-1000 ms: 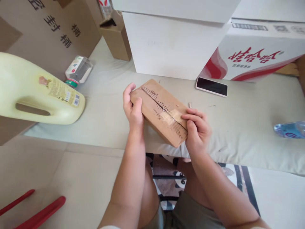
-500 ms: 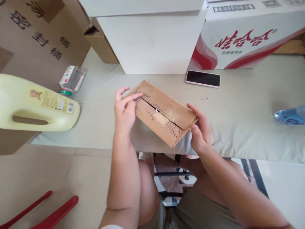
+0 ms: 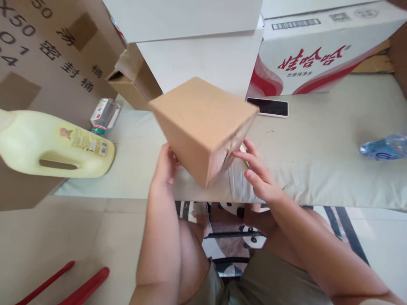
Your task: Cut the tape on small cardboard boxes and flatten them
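1. Your brown cardboard box (image 3: 203, 114) is tilted in the middle of the frame.
2. Your left hand (image 3: 164, 167) holds its lower left side.
3. Your right hand (image 3: 261, 176) is loose, one fingertip touching the box's rumpled side.

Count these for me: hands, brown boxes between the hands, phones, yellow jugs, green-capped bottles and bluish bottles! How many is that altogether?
Hands: 2, the left hand and the right hand
Brown box between the hands: 1
Phone: 1
Yellow jug: 1
Green-capped bottle: 1
Bluish bottle: 1
Total: 7
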The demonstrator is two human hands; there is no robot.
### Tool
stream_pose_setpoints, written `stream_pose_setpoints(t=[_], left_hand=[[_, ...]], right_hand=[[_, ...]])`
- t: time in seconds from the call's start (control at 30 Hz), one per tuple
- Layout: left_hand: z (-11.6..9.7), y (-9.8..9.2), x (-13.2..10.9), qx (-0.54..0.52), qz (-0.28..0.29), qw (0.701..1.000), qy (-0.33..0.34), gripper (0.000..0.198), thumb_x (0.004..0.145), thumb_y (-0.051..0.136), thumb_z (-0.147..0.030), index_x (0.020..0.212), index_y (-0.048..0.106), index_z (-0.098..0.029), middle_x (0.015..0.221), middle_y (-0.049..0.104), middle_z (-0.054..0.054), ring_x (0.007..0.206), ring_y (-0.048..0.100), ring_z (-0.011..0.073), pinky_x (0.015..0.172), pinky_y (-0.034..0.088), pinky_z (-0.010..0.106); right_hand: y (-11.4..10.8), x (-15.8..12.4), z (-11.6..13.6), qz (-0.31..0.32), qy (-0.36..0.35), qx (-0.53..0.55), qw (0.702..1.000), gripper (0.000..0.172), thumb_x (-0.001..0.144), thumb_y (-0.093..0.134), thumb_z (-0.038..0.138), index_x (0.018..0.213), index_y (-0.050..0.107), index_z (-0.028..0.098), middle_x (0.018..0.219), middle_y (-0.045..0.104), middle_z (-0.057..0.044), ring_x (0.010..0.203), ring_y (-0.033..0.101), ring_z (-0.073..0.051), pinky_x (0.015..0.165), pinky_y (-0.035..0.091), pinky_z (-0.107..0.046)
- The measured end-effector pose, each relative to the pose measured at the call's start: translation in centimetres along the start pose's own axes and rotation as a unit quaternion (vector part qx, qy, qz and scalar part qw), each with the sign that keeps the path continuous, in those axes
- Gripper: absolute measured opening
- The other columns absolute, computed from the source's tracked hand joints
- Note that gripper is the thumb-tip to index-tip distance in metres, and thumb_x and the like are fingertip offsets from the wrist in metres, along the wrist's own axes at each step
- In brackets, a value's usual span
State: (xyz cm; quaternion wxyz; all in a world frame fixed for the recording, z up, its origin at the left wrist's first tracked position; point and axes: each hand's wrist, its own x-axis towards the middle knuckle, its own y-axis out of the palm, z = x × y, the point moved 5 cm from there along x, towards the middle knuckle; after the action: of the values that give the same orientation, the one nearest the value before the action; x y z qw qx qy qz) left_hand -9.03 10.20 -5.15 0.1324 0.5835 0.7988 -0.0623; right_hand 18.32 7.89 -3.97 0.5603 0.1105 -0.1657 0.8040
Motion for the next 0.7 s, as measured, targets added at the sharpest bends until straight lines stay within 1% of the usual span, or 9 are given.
stream_pose_setpoints(t=[0.07,0.17,0.27,0.33,0.37,0.43,0.5,0.6,0.7], left_hand=[[1.3,1.6,-1.0,0.034,0.073,0.993,-0.086,0.07,0.082,0.039,-0.082,0.078,0.066,-0.017,0.061,0.062,0.007,0.053,0.058,0.0184,0.045,0.041,0.027],[1.9,3.1,-2.7,0.13,0.154,0.969,-0.143,0.082,0.078,0.034,-0.091,0.079,0.067,-0.016,0.055,0.06,0.006,0.04,0.046,0.0129,0.038,0.028,0.025],[2.3,3.6,-3.9,0.266,0.25,0.914,-0.178,0.061,0.077,0.06,-0.075,0.08,0.07,-0.015,0.06,0.067,0.008,0.038,0.039,0.0093,0.037,0.02,0.023],[2.2,3.1,-3.7,0.318,0.235,0.905,-0.16,0.046,0.077,0.068,-0.061,0.082,0.071,-0.015,0.069,0.071,0.01,0.048,0.052,0.014,0.04,0.033,0.024],[1.9,2.6,-3.1,0.318,0.179,0.924,-0.117,0.043,0.08,0.067,-0.058,0.087,0.072,-0.016,0.077,0.073,0.011,0.059,0.062,0.0183,0.047,0.043,0.026],[0.4,1.7,-2.0,0.263,0.029,0.964,0.042,0.048,0.085,0.059,-0.062,0.106,0.069,-0.02,0.107,0.074,0.013,0.096,0.07,0.0259,0.073,0.057,0.035],[-1.1,1.4,-1.7,0.191,-0.054,0.953,0.228,0.06,0.086,0.054,-0.072,0.126,0.061,-0.027,0.139,0.061,0.012,0.131,0.058,0.0289,0.102,0.052,0.044],[-2.2,2.8,-1.6,0.177,-0.029,0.902,0.393,0.066,0.083,0.054,-0.078,0.129,0.061,-0.031,0.157,0.043,0.009,0.149,0.038,0.0314,0.12,0.036,0.05],[-2.6,4.0,-1.3,0.203,-0.018,0.874,0.442,0.054,0.088,0.052,-0.073,0.108,0.072,-0.027,0.141,0.053,0.01,0.14,0.047,0.0321,0.122,0.033,0.053]], right_hand=[[-0.3,-0.3,0.1,-0.005,0.007,-0.009,1.0,0.051,0.096,0.055,0.058,0.142,0.058,0.037,0.165,0.038,0.003,0.159,0.022,-0.027,0.131,0.016,-0.052],[-0.8,-0.6,-0.3,-0.041,0.023,0.03,0.998,0.06,0.097,0.055,0.052,0.154,0.041,0.039,0.165,0.039,0.002,0.156,0.029,-0.024,0.13,0.022,-0.05],[-0.9,-0.5,-0.3,-0.06,0.029,0.06,0.996,0.058,0.096,0.058,0.05,0.151,0.044,0.037,0.164,0.042,-0.001,0.152,0.038,-0.025,0.126,0.032,-0.051],[-0.8,-0.1,0.1,-0.051,0.033,0.048,0.997,0.047,0.094,0.062,0.049,0.138,0.058,0.032,0.163,0.043,-0.006,0.152,0.039,-0.027,0.123,0.036,-0.052],[-0.8,0.1,0.3,-0.045,0.037,0.039,0.997,0.041,0.093,0.063,0.049,0.13,0.063,0.03,0.163,0.043,-0.008,0.152,0.039,-0.029,0.122,0.037,-0.053],[-0.7,0.4,0.6,-0.039,0.047,0.031,0.998,0.034,0.093,0.062,0.05,0.118,0.068,0.027,0.163,0.041,-0.01,0.152,0.037,-0.03,0.121,0.037,-0.054],[-0.6,0.6,0.7,-0.019,0.054,0.034,0.998,0.034,0.092,0.063,0.053,0.115,0.069,0.028,0.163,0.042,-0.01,0.153,0.035,-0.03,0.122,0.034,-0.055],[-0.4,0.5,0.2,0.02,0.058,0.048,0.997,0.041,0.092,0.058,0.06,0.119,0.067,0.03,0.16,0.047,-0.008,0.152,0.038,-0.028,0.121,0.035,-0.053],[-1.5,0.1,-0.8,-0.042,0.073,0.028,0.996,0.054,0.098,0.035,0.066,0.127,0.062,0.029,0.139,0.066,-0.01,0.132,0.061,-0.027,0.11,0.048,-0.051]])
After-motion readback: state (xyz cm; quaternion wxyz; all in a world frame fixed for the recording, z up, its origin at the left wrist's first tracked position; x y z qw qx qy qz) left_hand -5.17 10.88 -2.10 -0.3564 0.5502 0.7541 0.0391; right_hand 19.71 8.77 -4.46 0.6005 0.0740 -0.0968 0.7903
